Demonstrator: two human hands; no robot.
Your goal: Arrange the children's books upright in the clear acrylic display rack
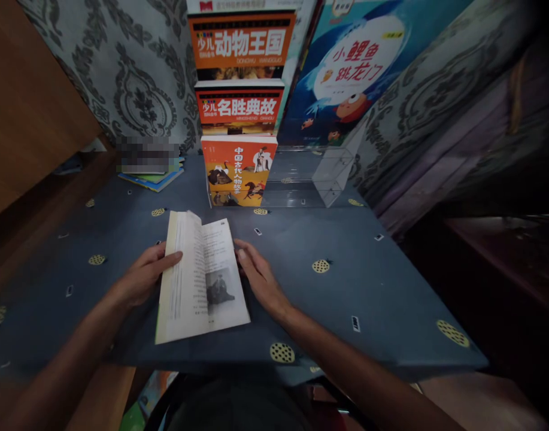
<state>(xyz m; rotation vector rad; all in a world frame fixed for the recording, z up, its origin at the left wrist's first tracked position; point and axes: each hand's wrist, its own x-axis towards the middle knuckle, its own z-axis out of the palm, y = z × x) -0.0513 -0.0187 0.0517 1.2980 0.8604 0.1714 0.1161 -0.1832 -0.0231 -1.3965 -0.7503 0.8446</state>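
Observation:
An open book [220, 257] lies low over the table in front of me, with printed text on its pages and a grey picture on the right-hand page. My left hand [143, 272] grips its left side, the thumb pressed on the page edge and the fingers behind the cover. At the book's right edge is my right hand [260, 278], fingers loosely stretched and the thumb off the page. Its fingertips are at or just touching that edge; whether any reach underneath is hidden.
A clear plastic rack [332, 179] stands at the back, holding an orange book [240, 170], a red book [240, 111] and a large blue picture book [346, 72]. Further left lies a small stack of books [152, 179]. A blue patterned cloth [346, 287] covers the table.

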